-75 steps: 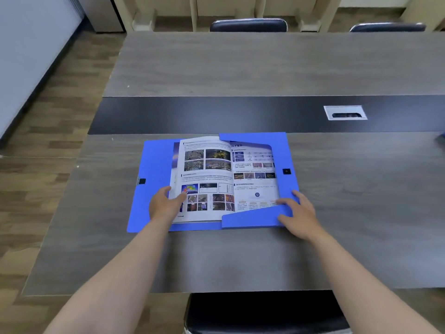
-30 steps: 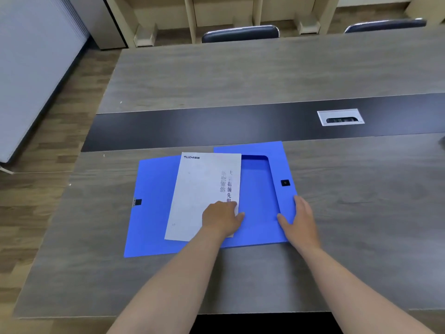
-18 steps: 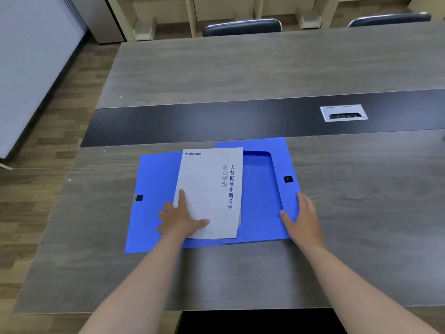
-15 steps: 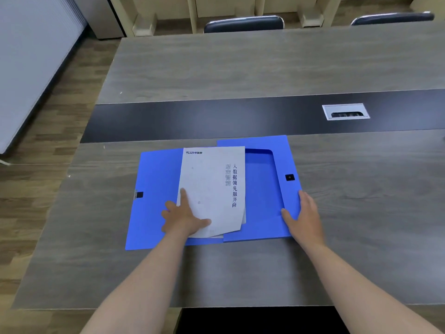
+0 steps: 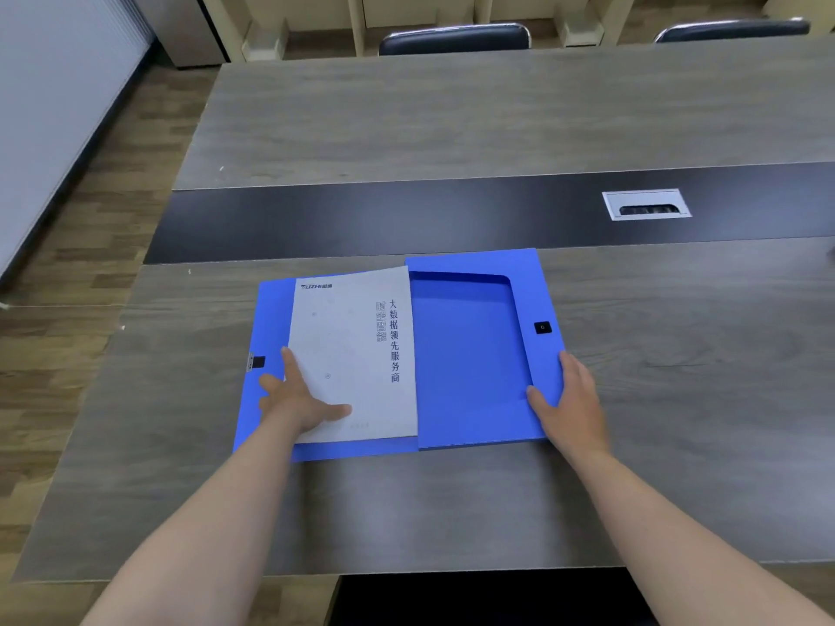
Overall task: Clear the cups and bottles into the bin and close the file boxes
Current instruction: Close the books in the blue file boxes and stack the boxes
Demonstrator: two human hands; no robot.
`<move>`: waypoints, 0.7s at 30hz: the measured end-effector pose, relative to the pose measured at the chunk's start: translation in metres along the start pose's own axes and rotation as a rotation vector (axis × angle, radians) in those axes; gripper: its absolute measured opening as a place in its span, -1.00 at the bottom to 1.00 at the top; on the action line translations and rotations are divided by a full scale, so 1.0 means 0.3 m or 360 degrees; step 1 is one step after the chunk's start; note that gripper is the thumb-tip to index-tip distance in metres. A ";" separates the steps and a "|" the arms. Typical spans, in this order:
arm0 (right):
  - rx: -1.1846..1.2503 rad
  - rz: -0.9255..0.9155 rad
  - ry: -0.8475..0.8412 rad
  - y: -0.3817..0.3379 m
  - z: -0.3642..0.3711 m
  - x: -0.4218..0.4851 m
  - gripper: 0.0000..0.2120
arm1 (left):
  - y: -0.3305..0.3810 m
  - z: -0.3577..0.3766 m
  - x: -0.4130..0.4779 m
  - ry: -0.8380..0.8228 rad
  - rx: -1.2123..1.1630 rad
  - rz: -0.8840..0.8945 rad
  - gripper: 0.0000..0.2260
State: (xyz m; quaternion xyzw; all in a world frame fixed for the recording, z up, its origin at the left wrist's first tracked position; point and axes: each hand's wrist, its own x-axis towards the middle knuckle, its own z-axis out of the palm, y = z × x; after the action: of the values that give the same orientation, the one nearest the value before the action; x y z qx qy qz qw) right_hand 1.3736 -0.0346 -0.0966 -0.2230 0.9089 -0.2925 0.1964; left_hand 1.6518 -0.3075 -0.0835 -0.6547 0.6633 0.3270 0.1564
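A blue file box (image 5: 470, 354) lies open and flat on the grey table (image 5: 452, 119) in front of me. A closed grey booklet (image 5: 352, 350) with dark printed characters rests on the box's left half, its right edge partly tucked under the box's right tray. My left hand (image 5: 298, 399) lies flat with spread fingers on the booklet's lower left corner. My right hand (image 5: 571, 404) rests open against the box's right edge, thumb on the blue rim. A black clasp (image 5: 542, 327) sits on the right rim. No cups or bottles are in view.
A dark strip (image 5: 361, 219) runs across the table with a silver cable port (image 5: 646, 204) at the right. Two dark chairs (image 5: 454, 37) stand at the far side, and another chair (image 5: 474, 598) is below the near edge. Wooden floor lies to the left.
The open booklet was shut, showing its grey cover. My left hand moved to its lower left corner and slid the booklet left and straighter. My right hand stayed at the box's right edge.
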 end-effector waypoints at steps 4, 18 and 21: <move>-0.0007 -0.0004 -0.0006 0.004 -0.001 0.003 -0.27 | -0.006 -0.021 0.019 0.0022 0.0003 -0.0028 0.35; -0.0024 -0.0032 -0.0011 0.002 -0.002 0.001 -0.27 | 0.241 0.227 -0.137 -0.0089 -0.0116 0.0452 0.03; -0.0027 -0.0009 -0.0008 0.000 0.002 0.001 -0.28 | 0.330 0.264 -0.156 -0.0189 -0.0165 0.0569 -0.04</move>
State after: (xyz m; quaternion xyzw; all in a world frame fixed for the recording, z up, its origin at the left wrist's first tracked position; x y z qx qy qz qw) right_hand 1.3736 -0.0351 -0.0971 -0.2279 0.9102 -0.2849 0.1959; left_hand 1.5425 -0.2282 -0.0894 -0.5132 0.7409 0.4214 0.1008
